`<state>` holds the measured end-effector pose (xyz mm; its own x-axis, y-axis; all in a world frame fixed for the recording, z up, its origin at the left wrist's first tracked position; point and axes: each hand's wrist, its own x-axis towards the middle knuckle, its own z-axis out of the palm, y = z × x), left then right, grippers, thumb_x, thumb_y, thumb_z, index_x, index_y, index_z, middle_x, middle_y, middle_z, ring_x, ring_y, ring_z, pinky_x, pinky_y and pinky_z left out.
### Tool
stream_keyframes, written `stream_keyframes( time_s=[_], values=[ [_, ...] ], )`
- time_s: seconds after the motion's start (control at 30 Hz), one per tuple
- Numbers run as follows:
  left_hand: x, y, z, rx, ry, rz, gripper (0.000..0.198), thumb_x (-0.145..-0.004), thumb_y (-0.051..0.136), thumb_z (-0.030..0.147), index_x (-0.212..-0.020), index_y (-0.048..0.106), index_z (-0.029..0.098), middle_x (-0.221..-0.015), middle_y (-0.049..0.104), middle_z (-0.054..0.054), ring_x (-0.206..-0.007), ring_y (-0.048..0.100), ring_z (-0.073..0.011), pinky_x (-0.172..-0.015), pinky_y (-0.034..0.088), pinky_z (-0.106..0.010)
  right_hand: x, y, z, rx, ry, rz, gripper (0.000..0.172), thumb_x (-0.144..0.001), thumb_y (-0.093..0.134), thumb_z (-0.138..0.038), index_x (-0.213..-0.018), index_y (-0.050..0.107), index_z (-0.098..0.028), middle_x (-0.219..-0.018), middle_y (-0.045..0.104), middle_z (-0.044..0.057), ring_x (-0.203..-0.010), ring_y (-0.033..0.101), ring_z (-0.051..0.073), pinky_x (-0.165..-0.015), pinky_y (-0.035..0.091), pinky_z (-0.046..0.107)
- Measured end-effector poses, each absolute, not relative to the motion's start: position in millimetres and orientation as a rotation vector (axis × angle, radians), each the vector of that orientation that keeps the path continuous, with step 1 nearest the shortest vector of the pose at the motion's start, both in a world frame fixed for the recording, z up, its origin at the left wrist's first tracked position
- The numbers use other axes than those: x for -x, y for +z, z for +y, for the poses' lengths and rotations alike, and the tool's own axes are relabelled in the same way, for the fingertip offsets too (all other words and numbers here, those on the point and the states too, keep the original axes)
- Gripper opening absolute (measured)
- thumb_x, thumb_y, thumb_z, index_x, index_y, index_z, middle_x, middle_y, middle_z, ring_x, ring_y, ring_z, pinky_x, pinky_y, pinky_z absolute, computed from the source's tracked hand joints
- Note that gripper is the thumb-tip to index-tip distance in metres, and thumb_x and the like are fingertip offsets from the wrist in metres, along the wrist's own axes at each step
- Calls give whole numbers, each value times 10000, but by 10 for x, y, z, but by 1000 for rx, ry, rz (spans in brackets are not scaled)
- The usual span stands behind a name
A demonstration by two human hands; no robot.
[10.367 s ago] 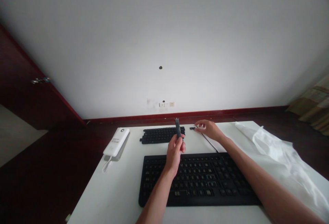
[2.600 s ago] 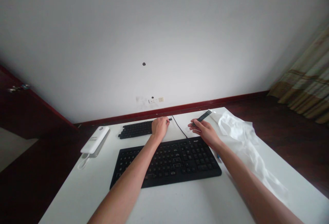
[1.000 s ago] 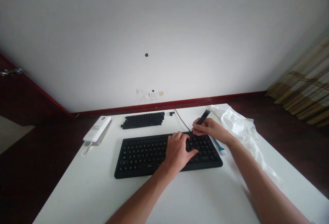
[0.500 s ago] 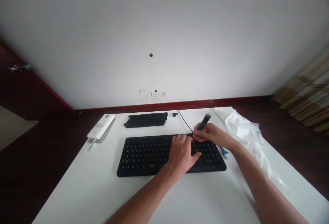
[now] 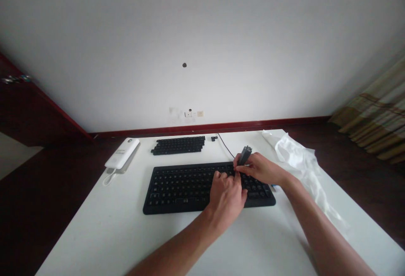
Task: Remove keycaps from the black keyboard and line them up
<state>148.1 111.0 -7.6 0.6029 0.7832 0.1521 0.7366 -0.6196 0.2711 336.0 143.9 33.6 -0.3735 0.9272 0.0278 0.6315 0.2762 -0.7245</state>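
Observation:
A black keyboard lies on the white table, its keys exposed on the left side. My left hand rests over the right-centre keys, fingers spread and bent, the index finger reaching beside the tool's lower end. In my right hand is a dark grey stick-shaped tool, pinched between thumb and fingers over the upper right keys. Its top end shows small prongs; the lower tip is hidden by my fingers. Beyond the keyboard lie rows of black keycaps, with a few loose keycaps to their right.
A white power bank with a short cable lies at the far left of the table. A crumpled clear plastic bag spreads along the right side. Part of a blue brush shows by my right forearm. The keyboard cable runs off the back edge.
My right hand has moved slightly left with the tool, which is turned and closer to my left hand. My left index finger now reaches to the tool. The view has shifted a little.

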Motion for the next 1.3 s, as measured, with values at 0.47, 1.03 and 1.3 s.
stream_keyframes(
  time_s=[0.47, 1.03, 1.3],
  values=[
    [-1471, -57, 1121, -2662, 353, 1252, 439, -983, 642, 394, -1335, 628, 133, -944, 778, -108, -932, 712, -284, -925, 454, -453, -3554, 230, 1523, 1178, 1311, -1872, 322, -946, 670, -520, -998, 728, -207, -954, 753, 69, -902, 695, 251, -820, 543, 365],
    [-1365, -14, 1369, -2569, 537, 1269, 311, -986, 651, 317, -1290, 675, 253, -1056, 779, -40, -958, 715, -230, -913, 503, -377, -3575, -67, 1693, 1240, 1041, -1394, 424, -908, 713, -593, -1032, 662, -190, -1011, 772, 107, -975, 733, 268, -770, 560, 360],
    [-1372, -113, 1594, -2462, 507, 1265, 207, -942, 726, 349, -1133, 780, 292, -955, 758, -4, -833, 692, -168, -800, 511, -277, -3611, -309, 1803, 1236, 1052, -955, 448, -814, 819, -585, -1031, 665, -225, -1038, 799, 108, -976, 762, 273, -739, 578, 335]
  ],
)
